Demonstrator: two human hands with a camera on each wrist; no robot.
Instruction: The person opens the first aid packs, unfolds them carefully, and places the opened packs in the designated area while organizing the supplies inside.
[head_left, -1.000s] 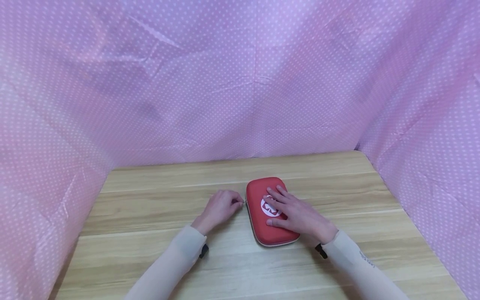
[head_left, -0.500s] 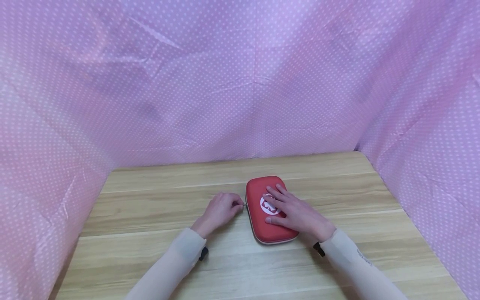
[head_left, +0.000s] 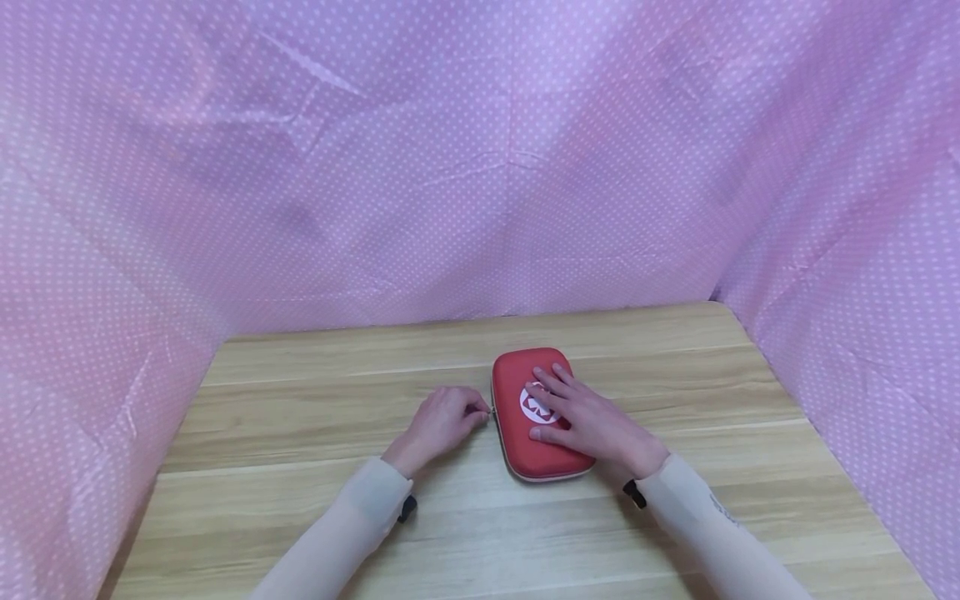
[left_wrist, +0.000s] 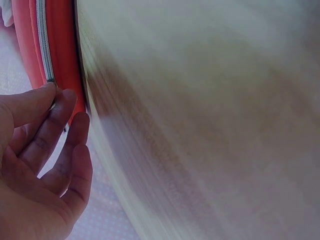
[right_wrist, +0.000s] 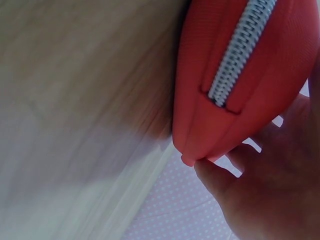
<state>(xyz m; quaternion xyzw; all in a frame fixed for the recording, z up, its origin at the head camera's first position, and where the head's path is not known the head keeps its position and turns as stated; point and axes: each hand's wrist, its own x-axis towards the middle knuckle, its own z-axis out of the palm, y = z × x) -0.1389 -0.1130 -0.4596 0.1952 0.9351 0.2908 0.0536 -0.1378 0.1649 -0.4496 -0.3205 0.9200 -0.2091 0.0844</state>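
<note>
A red zippered case (head_left: 517,454) with a white round emblem (head_left: 531,406) lies flat on the wooden table. My left hand (head_left: 442,421) is at its left side and pinches the zipper pull (left_wrist: 52,105) between thumb and forefinger. In the left wrist view the silver zipper (left_wrist: 45,45) runs along the case's side up to these fingertips. My right hand (head_left: 592,421) rests on the lid with its fingers spread, covering part of the emblem. The right wrist view shows the stitched end of the zipper teeth (right_wrist: 240,55) on the case's side.
The wooden table (head_left: 300,400) extends around the case on every side. Pink dotted cloth (head_left: 450,167) hangs behind the table and along its left and right sides.
The case has slid slightly toward the table's far edge, with my right hand moving along on it. My left hand has come a little nearer, so the pinched pull sits lower along the case's side.
</note>
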